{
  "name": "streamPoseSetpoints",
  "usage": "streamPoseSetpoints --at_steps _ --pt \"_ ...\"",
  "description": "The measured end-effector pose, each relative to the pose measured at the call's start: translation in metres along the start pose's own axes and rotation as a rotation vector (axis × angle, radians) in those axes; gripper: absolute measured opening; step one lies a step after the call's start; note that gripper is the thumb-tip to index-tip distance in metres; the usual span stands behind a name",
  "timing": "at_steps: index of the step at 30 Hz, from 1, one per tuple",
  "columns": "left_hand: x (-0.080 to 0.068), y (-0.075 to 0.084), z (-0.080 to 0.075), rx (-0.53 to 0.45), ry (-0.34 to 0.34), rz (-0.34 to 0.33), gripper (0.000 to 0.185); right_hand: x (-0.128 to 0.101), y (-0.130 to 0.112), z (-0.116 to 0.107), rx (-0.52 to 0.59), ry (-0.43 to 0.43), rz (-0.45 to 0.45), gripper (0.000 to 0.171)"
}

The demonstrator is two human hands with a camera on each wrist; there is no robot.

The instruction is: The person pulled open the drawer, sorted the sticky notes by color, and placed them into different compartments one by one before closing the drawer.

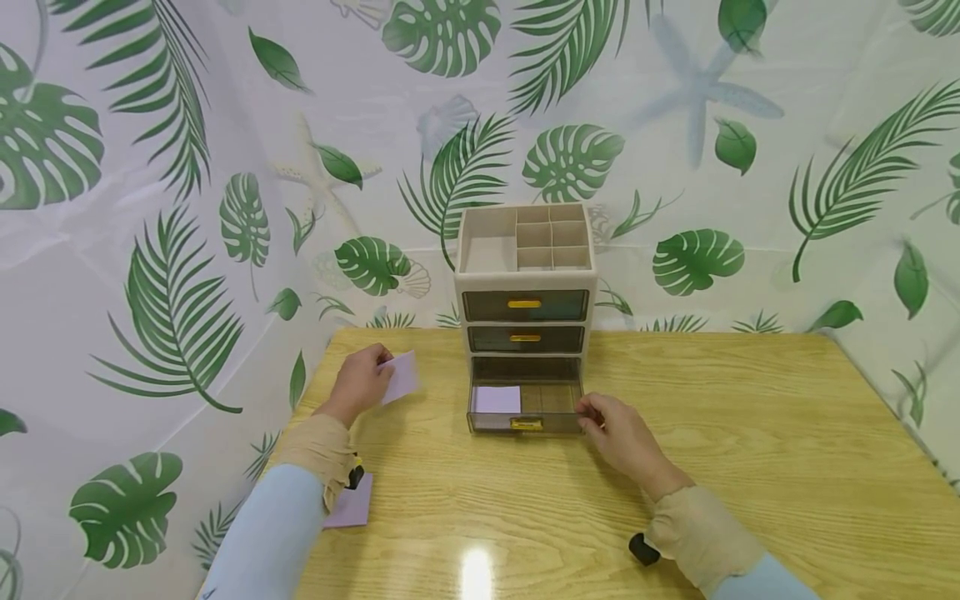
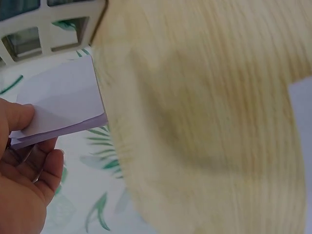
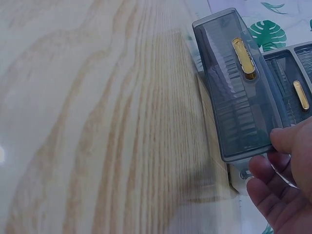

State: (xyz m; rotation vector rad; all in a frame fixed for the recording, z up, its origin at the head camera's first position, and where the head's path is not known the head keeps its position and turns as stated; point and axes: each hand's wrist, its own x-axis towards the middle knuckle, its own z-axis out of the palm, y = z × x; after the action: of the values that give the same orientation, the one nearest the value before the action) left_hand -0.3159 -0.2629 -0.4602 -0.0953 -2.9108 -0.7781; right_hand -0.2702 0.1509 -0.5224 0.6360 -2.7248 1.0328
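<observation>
My left hand (image 1: 363, 382) pinches a few lilac paper sheets (image 1: 401, 377) between thumb and fingers, left of a small drawer organizer (image 1: 527, 281). In the left wrist view the papers (image 2: 63, 100) lie one over another, their edges slightly apart. The organizer's bottom drawer (image 1: 495, 423), smoky and see-through with a gold handle, is pulled out. A lilac paper stack (image 1: 497, 399) lies in its left part. My right hand (image 1: 617, 429) grips the drawer's front right corner, with the thumb on the front panel (image 3: 243, 117) in the right wrist view.
More lilac paper (image 1: 352, 504) lies on the wooden table (image 1: 480, 492) under the left forearm. Two upper drawers (image 1: 525, 321) are closed, and the organizer's top tray (image 1: 487, 242) has several compartments. A leaf-patterned backdrop (image 1: 675, 167) stands close behind.
</observation>
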Motion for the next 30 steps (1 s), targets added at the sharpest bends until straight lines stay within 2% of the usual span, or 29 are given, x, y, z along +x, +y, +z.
streamPoseSetpoints --at_steps 7,12,22,30 --pt "-0.002 0.038 -0.004 -0.032 0.011 0.090 0.014 0.000 0.002 0.002 -0.006 0.005 0.004 0.010" --pt "-0.002 0.058 -0.002 -0.054 0.009 0.167 0.012 0.000 0.002 0.003 -0.002 0.005 0.002 0.011" --pt "0.000 0.085 0.005 -0.075 0.057 0.264 0.009 0.000 0.002 0.002 -0.007 0.007 0.001 0.011" --pt "0.004 0.106 0.016 -0.072 0.019 0.297 0.013 0.000 0.001 0.002 -0.017 0.015 -0.013 0.010"
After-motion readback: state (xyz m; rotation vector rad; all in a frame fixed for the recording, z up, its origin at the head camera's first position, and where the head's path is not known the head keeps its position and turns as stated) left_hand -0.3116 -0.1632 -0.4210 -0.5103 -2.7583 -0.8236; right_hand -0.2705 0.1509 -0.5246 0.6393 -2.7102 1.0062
